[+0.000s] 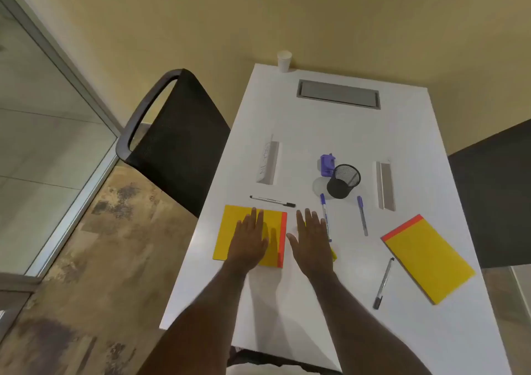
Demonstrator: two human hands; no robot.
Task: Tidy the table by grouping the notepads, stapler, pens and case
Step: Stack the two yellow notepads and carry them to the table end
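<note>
My left hand (250,241) lies flat, fingers spread, on a yellow notepad (230,231) with a red edge at the table's left. My right hand (312,238) rests flat beside that pad, covering a small yellow thing (333,254) and touching a purple-capped pen (324,211). A second yellow notepad (428,258) lies at the right. A black mesh pen case (343,181) stands in the middle with a purple stapler (327,165) behind it. A black-capped pen (272,201) lies above the left pad. Another purple pen (362,215) and a grey pen (383,283) lie to the right.
The white table (316,122) carries two folded name cards (268,162) (385,185), a grey cable hatch (339,93) and a paper cup (284,61) at the far edge. A black chair (178,142) stands at the left; another dark chair (494,193) at the right.
</note>
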